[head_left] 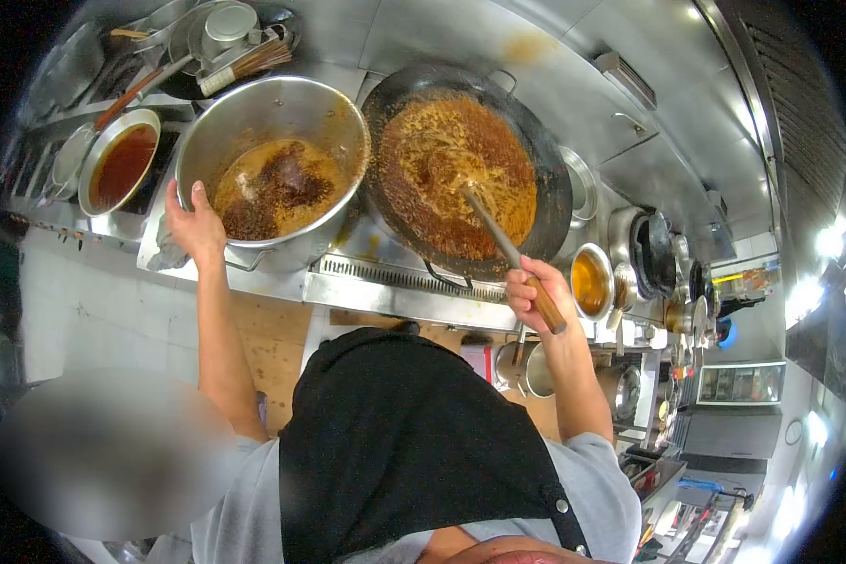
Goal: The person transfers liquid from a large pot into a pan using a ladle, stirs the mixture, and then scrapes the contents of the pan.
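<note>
My right hand (539, 293) is wrapped round the wooden handle of a long metal stirring utensil (495, 228). Its shaft slants into the large black wok (553, 179), and the head is hidden under the reddish-brown oily sauce (423, 141). To the left of the wok stands a deep steel stockpot (334, 218), with brown liquid and a dark reddish mound (296, 179) inside. My left hand (197, 226) grips the pot's near left rim, thumb up at the edge and fingers on the outer side.
A bowl of dark red liquid (122, 162) sits left of the pot, near a bamboo brush (254, 64) and stacked strainers. Right of the wok is a bowl of amber oil (589, 280), with several pots beyond. The steel wall (555, 75) rises behind.
</note>
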The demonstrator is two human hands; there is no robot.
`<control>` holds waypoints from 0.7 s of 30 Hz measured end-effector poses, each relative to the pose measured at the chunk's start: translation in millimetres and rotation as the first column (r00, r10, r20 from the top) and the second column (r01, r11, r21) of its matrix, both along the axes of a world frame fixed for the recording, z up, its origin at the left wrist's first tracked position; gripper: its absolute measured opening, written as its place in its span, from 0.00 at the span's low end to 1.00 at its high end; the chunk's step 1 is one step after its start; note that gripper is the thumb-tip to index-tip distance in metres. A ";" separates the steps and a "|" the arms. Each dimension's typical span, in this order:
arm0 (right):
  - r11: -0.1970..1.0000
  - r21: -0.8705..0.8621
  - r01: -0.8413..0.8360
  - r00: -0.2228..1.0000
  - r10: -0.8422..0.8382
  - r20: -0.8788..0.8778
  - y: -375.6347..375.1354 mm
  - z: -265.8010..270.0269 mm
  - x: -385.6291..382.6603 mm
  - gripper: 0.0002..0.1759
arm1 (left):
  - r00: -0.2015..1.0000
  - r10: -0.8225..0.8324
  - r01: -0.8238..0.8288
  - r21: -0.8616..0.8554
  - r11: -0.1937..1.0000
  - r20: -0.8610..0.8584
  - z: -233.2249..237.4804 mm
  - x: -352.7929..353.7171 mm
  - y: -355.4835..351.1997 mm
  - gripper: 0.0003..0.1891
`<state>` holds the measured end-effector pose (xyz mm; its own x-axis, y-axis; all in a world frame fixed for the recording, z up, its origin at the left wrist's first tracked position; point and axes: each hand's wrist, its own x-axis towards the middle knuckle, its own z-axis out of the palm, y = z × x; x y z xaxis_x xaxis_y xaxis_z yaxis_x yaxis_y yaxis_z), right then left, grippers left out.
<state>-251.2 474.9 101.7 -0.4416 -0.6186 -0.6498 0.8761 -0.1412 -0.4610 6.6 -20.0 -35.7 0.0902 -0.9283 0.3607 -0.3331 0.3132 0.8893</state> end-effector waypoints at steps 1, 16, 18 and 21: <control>1.000 -0.014 -0.012 1.000 0.012 -0.014 0.5 6.7 3.1 0.10 | 1.000 0.000 -0.001 -0.025 1.000 -0.012 -0.9 -0.6 -0.6 0.30; 0.897 -0.083 -0.434 0.893 0.416 -0.174 -99.1 75.1 61.3 0.21 | 0.999 0.007 -0.010 -0.052 0.999 -0.046 -4.0 -1.3 -3.3 0.29; 0.888 -0.006 -0.459 0.873 0.450 -0.190 -118.7 67.7 67.6 0.22 | 1.000 0.017 -0.018 -0.061 0.998 -0.021 -3.7 -0.6 -2.8 0.29; 0.833 0.120 -0.541 0.785 0.551 -0.283 -142.4 52.5 70.9 0.25 | 0.999 0.025 -0.027 -0.095 0.995 -0.027 -4.4 -1.1 -3.3 0.28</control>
